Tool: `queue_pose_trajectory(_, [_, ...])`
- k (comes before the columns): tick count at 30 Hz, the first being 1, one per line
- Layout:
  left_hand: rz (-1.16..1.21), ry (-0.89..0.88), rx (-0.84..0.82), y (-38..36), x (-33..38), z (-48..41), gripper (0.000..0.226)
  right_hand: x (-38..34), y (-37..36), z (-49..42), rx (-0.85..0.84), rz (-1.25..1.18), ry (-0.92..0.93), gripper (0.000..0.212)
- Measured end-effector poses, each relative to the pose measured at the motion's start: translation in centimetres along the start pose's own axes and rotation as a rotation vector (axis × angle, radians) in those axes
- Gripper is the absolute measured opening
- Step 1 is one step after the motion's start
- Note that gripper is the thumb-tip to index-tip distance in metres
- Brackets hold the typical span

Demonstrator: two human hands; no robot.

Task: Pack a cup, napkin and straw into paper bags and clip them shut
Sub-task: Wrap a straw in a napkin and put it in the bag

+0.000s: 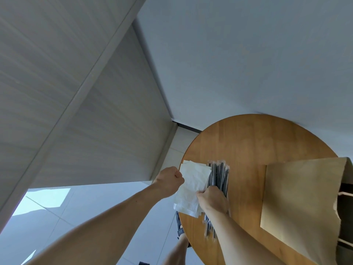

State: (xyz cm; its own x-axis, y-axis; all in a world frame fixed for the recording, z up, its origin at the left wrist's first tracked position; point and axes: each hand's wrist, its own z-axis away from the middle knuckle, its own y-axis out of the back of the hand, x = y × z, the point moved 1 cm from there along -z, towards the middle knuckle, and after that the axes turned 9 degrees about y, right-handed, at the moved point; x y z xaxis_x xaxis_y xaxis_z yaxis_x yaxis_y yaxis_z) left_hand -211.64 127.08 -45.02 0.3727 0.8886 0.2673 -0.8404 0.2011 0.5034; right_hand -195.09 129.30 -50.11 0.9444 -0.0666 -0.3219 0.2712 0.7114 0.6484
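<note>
**A:** Napkins [188,207] first. Where are they?

**B:** In a white pile at the left edge of the tabletop [248,142], its nearer end hanging a little over the rim. Closer to us are two bare forearms reaching in from below. Under the rim there is something dark, perhaps a shoe [179,225], but it is too blurred to be sure.

**A:** And the hands?

**B:** The left hand [169,181] is curled into a fist at the pile's left side. It seems to pinch the edge of the top napkin [191,180], which lies askew over the rest, so I judge it is peeling off a single sheet. The right hand [213,199] is also curled, knuckles up, where the pile meets the straws [219,175]. It probably steadies things so that only one sheet comes away. Its fingertips are hidden beneath it, so I cannot tell whether it grips paper, a straw or nothing.

**A:** How do the straws lie?

**B:** They are dark, in clear wrappers, bundled just beside the napkins and partly under the right wrist. They run from the near edge towards the middle, which keeps them handy for the next pick.

**A:** What about the bags?

**B:** The brown paper bags [301,203] lie flat towards the right edge, well apart from both hands. The border of the view cuts them off, so I can't count them.

**A:** Any cup or clips?

**B:** Neither shows anywhere. Beyond the far edge there is only a pale wall.
</note>
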Motion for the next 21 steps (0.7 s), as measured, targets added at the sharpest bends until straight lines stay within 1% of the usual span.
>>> queue_pose_trajectory(2, [-0.005, -0.002, -0.005, -0.1, -0.1, 0.1, 0.017, -0.1, -0.1, -0.3, 0.01, -0.016, -0.004, 0.037])
queue_pose_trajectory(7, [0.0, 0.002, -0.004, -0.5, -0.5, -0.2, 0.015, -0.3, -0.4, -1.0, 0.026, 0.002, 0.02, 0.035])
queue_pose_trajectory(10, [0.015, 0.008, 0.013, -0.5, -0.6, -0.2, 0.015, 0.1, -0.3, -1.1, 0.038, -0.048, 0.043, 0.037])
queue_pose_trajectory(12, [0.002, 0.01, 0.025, -0.5, -0.4, -0.1, 0.017, 0.2, 0.2, -0.9, 0.046, -0.148, 0.072, 0.035])
queue_pose_trajectory(14, [0.024, 0.015, 0.034, -0.4, 0.1, 0.2, 0.022, 0.0, 1.2, -0.5, 0.06, -0.296, 0.109, 0.027])
queue_pose_trajectory(16, [0.117, -0.003, 0.044, -0.4, 0.7, 0.5, 0.031, -0.3, 2.5, 0.2, 0.086, -0.493, 0.15, 0.022])
queue_pose_trajectory(18, [0.261, 0.003, 0.031, -0.3, 1.5, 1.0, 0.04, -0.4, 3.8, 0.9, 0.124, -0.688, 0.21, 0.025])
queue_pose_trajectory(19, [0.352, 0.027, -0.01, -0.4, 2.0, 1.3, 0.042, -0.3, 4.5, 1.3, 0.144, -0.76, 0.247, 0.028])
queue_pose_trajectory(21, [0.555, 0.087, -0.155, -0.6, 2.8, 1.7, 0.041, 0.1, 5.6, 1.9, 0.13, -0.85, 0.319, 0.03])
